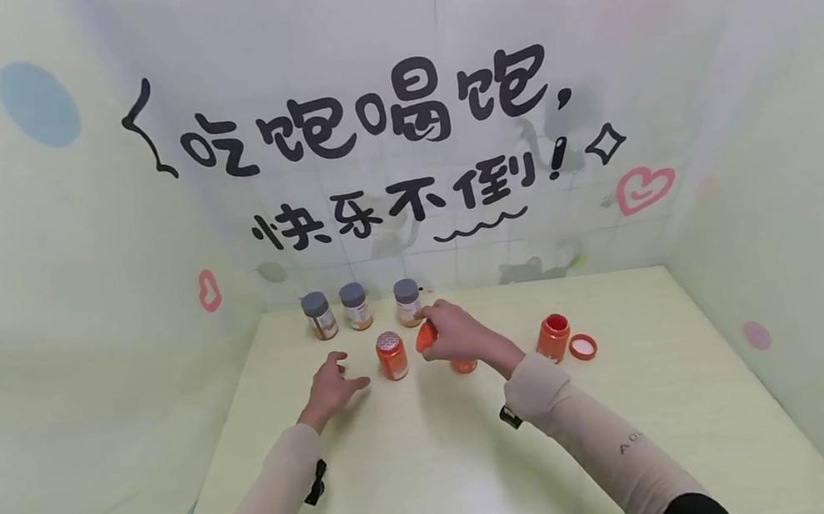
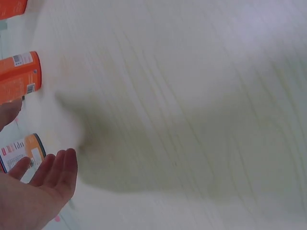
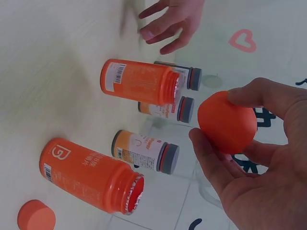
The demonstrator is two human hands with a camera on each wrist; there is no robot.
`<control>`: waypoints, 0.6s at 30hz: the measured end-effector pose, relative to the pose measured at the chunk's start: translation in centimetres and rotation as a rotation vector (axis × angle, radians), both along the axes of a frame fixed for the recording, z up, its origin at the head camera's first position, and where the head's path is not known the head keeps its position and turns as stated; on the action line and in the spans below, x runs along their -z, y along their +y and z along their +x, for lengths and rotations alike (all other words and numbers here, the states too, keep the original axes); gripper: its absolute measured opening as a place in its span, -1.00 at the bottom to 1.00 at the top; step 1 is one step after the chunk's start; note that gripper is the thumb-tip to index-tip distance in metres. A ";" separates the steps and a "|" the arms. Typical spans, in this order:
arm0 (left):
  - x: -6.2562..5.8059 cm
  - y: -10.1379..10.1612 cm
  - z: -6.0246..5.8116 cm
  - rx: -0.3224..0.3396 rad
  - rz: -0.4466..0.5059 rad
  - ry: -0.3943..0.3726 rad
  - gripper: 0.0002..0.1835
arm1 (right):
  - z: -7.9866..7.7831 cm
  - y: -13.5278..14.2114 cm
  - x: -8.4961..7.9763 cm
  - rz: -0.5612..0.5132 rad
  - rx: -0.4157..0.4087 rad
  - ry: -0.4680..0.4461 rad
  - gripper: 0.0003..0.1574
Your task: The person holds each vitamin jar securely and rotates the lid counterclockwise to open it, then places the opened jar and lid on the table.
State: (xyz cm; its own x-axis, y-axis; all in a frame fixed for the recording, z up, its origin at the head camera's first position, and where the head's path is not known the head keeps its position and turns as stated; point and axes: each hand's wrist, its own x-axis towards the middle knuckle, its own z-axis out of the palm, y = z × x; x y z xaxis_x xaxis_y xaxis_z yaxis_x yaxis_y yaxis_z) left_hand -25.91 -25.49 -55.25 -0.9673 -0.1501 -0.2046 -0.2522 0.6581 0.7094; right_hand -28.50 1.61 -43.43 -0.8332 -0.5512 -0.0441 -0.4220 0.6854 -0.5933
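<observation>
My right hand (image 1: 458,332) pinches an orange screw cap (image 3: 227,122) between thumb and fingers, raised above the table. My left hand (image 1: 330,393) holds nothing; its fingers are spread, just left of an orange bottle (image 1: 392,358). That bottle stands upright and uncapped, with a silvery patterned seal over its mouth. A second orange bottle (image 3: 91,177), partly hidden behind my right hand in the head view, has an open mouth with a ragged silvery rim. Near its base lies another orange cap (image 3: 36,215).
A third orange bottle (image 1: 552,338) stands open at the right, its cap (image 1: 583,346) lying inside-up beside it. Along the back are three jars with grey lids: one (image 1: 320,317) at left, one (image 1: 356,306) beside it, one (image 1: 408,303) behind my right hand. A printed wall rises behind.
</observation>
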 end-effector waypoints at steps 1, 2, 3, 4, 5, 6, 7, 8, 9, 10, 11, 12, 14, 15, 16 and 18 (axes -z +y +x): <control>-0.2 -0.5 0.1 -0.008 -0.006 0.006 -0.21 | -0.1 -0.4 0.3 0.010 0.004 -0.004 -0.28; -0.4 -0.9 0.2 -0.011 -0.012 0.014 -0.22 | -0.3 -0.8 0.5 0.021 0.006 -0.002 -0.28; -0.7 -1.3 0.4 -0.017 -0.014 0.019 -0.22 | -0.3 -1.2 0.8 0.029 0.009 0.000 -0.30; -0.9 -1.8 0.5 -0.022 -0.018 0.024 -0.22 | -0.4 -1.6 1.1 0.035 0.014 -0.003 -0.32; -1.2 -2.2 0.7 -0.027 -0.021 0.030 -0.23 | -0.4 -2.0 1.4 0.042 0.021 -0.003 -0.34; -1.4 -2.5 0.9 -0.030 -0.019 0.038 -0.23 | -0.4 -2.4 1.7 0.057 0.029 0.005 -0.36; -1.6 -2.8 1.0 -0.033 -0.015 0.043 -0.24 | -0.4 -2.6 2.0 0.081 0.039 0.016 -0.38; -1.8 -3.0 1.1 -0.038 -0.012 0.049 -0.24 | -0.3 -2.9 2.3 0.104 0.052 0.029 -0.41; -2.0 -3.3 1.3 -0.042 -0.008 0.055 -0.24 | -0.3 -3.2 2.6 0.124 0.068 0.034 -0.44; -2.1 -3.6 1.4 -0.046 -0.010 0.061 -0.25 | -0.3 -3.5 2.9 0.149 0.083 0.040 -0.46; -2.2 -3.8 1.5 -0.053 -0.008 0.066 -0.25 | -0.2 -3.7 3.1 0.169 0.095 0.041 -0.50; -2.3 -3.9 1.7 -0.062 -0.005 0.067 -0.25 | -0.1 -3.9 3.4 0.191 0.102 0.044 -0.52; -2.5 -4.2 1.9 -0.078 -0.007 0.067 -0.26 | -0.2 -4.2 4.2 0.220 0.118 0.043 -0.59; -2.6 -4.2 2.0 -0.084 -0.004 0.067 -0.26 | -0.2 -4.4 4.6 0.232 0.121 0.047 -0.63; -2.6 -4.2 2.0 -0.087 -0.002 0.068 -0.26 | -0.3 -4.5 5.0 0.247 0.120 0.055 -0.66; -2.7 -4.3 2.1 -0.091 0.004 0.065 -0.27 | -0.5 -4.7 5.9 0.279 0.119 0.074 -0.74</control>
State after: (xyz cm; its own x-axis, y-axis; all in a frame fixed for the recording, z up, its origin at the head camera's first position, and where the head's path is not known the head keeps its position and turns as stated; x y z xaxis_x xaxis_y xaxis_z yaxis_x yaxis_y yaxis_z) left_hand -23.85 -29.75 -52.55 -0.9610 -0.2371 -0.1426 -0.2640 0.6316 0.7290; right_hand -29.05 -3.14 -49.34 -0.8980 -0.4244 -0.1162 -0.3639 0.8647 -0.3462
